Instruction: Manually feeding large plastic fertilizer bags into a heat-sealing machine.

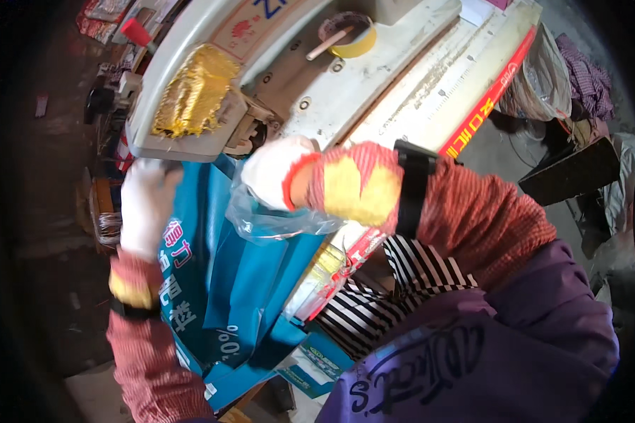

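A teal printed woven sack (222, 275) lies folded and draped across my front, its top edge under the head of a sewing machine (148, 141). My left hand (142, 208), in a white glove, is closed at the sack's left upper edge, just below the machine head; its fingers are somewhat blurred. My right hand (275, 173), gloved in white with a red cuff, is beside the needle area. A clear plastic liner bag (275, 222) bunches out from under that hand over the sack; its fingertips are partly hidden.
Yellow mesh cloth (197, 88) covers part of the machine head. A tape roll (349, 35) with a stick-like piece across it rests on the white machine bed (388, 92). To the right are a clear plastic bag (540, 77) and a dark board (571, 173). Clutter lines the left.
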Available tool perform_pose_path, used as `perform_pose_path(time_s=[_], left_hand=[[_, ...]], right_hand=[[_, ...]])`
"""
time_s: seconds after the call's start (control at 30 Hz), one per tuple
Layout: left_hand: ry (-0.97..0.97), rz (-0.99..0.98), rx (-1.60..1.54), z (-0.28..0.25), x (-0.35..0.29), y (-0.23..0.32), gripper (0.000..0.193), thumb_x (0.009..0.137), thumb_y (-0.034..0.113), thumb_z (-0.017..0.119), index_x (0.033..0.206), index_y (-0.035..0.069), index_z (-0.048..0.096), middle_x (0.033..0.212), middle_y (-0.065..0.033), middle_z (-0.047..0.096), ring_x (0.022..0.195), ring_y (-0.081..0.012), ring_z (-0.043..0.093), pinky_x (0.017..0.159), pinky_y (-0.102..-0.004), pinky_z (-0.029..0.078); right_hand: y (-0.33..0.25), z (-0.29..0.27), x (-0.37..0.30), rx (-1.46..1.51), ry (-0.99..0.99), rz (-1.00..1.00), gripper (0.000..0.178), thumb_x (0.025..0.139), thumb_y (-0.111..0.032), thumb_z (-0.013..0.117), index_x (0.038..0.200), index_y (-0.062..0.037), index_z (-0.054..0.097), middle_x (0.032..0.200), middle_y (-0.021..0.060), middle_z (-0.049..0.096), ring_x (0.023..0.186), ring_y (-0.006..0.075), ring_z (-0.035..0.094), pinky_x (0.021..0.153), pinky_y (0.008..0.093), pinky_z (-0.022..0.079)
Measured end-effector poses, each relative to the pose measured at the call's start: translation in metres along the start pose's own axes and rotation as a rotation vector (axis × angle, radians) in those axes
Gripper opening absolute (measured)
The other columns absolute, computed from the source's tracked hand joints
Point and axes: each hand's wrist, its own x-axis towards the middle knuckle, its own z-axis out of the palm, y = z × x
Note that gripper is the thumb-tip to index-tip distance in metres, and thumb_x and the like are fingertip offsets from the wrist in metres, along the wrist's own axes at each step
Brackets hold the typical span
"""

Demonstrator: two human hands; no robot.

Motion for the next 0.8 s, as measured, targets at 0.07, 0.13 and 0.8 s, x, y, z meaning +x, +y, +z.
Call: perform_pose_path(time_s=[0.07, 0.13, 0.8], left_hand=[[0.122, 0.147, -0.064, -0.028, -0.017, 0.058, 0.027, 0.07, 0.01, 0.066, 0.095, 0.007, 0.057, 0.081, -0.0119, 0.053, 0.077, -0.0305, 0.052, 0.07, -0.0385, 0.042], [0.125, 0.336, -0.066, -0.07, -0.014, 0.121, 0.037, 0.065, 0.005, 0.067, 0.099, 0.01, 0.054, 0.09, -0.0077, 0.051, 0.086, -0.0281, 0.052, 0.073, -0.0396, 0.043], [-1.203, -0.831, -0.964, -0.146, 0.025, 0.15, 0.029, 0.084, 0.01, 0.046, 0.109, 0.002, 0.058, 0.079, -0.011, 0.064, 0.071, -0.0155, 0.062, 0.065, -0.0277, 0.05]], right_hand=[[0.017, 0.002, 0.015, -0.064, -0.138, -0.04, 0.023, 0.072, -0.019, 0.054, 0.081, -0.0043, 0.069, 0.079, 0.016, 0.066, 0.073, 0.0307, 0.065, 0.058, 0.0436, 0.051], [0.048, 0.031, 0.038, -0.158, -0.114, -0.285, 0.023, 0.072, -0.02, 0.056, 0.081, -0.0029, 0.069, 0.08, 0.0156, 0.066, 0.073, 0.0311, 0.064, 0.061, 0.0432, 0.051], [0.027, 0.059, 0.042, -0.118, -0.098, -0.235, 0.016, 0.071, -0.022, 0.062, 0.078, -0.0099, 0.069, 0.075, 0.0075, 0.065, 0.069, 0.0206, 0.062, 0.063, 0.0406, 0.051]])
